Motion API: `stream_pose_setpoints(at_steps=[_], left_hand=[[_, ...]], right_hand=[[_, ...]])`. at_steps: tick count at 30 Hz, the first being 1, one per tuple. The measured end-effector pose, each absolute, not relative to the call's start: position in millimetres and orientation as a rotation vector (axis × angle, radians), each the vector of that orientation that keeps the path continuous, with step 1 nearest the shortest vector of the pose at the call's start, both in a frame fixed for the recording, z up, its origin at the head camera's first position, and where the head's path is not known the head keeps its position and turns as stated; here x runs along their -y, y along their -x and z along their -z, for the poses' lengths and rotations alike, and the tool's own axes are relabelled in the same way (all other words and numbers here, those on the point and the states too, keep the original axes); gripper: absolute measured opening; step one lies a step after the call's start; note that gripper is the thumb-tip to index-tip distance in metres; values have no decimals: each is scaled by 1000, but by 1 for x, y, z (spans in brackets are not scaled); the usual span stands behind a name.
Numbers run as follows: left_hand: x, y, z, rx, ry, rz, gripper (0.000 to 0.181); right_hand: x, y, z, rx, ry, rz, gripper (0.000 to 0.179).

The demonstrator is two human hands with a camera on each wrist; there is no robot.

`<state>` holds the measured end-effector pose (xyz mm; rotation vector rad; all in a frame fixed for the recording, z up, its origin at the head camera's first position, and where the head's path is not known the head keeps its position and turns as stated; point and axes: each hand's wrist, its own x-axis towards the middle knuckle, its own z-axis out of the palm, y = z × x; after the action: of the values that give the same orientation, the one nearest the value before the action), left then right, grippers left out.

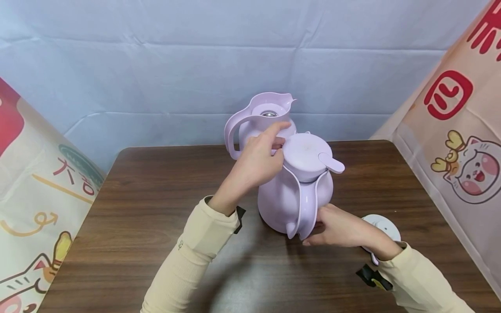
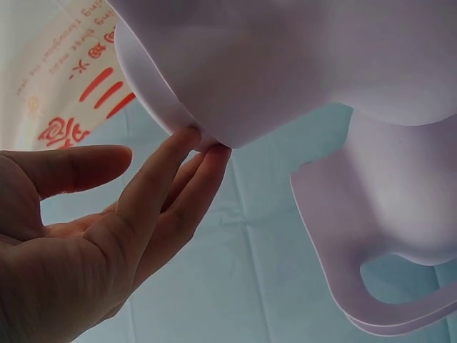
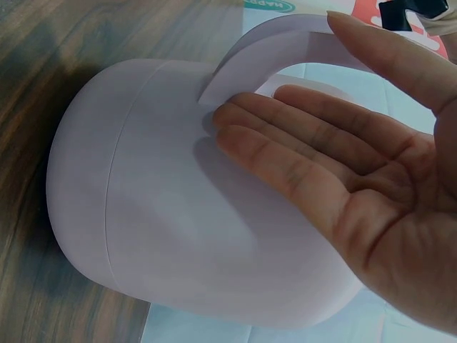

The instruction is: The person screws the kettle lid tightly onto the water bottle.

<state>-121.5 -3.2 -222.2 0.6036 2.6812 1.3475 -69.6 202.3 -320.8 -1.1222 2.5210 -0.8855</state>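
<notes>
A lilac vacuum jug [image 1: 275,204] stands upright on the table, its handle [image 1: 308,206] turned toward me. On top sits its round lid [image 1: 305,152], with a small tab sticking out to the right. My left hand [image 1: 260,158] touches the upper rim by the lid with its fingertips; in the left wrist view the fingers [image 2: 153,189] are extended and the thumb stands apart. Beside the lower handle is my right hand [image 1: 338,226]. Its straight fingers [image 3: 300,175] lie against the jug's body [image 3: 171,193] under the handle, with the thumb near the handle's outer side.
A second lilac jug [image 1: 247,128] stands behind at the left, its top uncovered. A white lid-like piece [image 1: 386,226] lies on the wooden table [image 1: 156,208], partly behind my right wrist. Pale blue cloth [image 1: 176,74] hangs at the back, printed cloths [image 1: 434,143] at the sides.
</notes>
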Motion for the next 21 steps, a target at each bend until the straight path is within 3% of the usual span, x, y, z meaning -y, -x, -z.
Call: stream_pose_setpoints(at_steps=[21], left_hand=[[5,118,219,-2763,-549,-1325,44]], right_hand=[[-202,69,320,-2525,1113,889,16]])
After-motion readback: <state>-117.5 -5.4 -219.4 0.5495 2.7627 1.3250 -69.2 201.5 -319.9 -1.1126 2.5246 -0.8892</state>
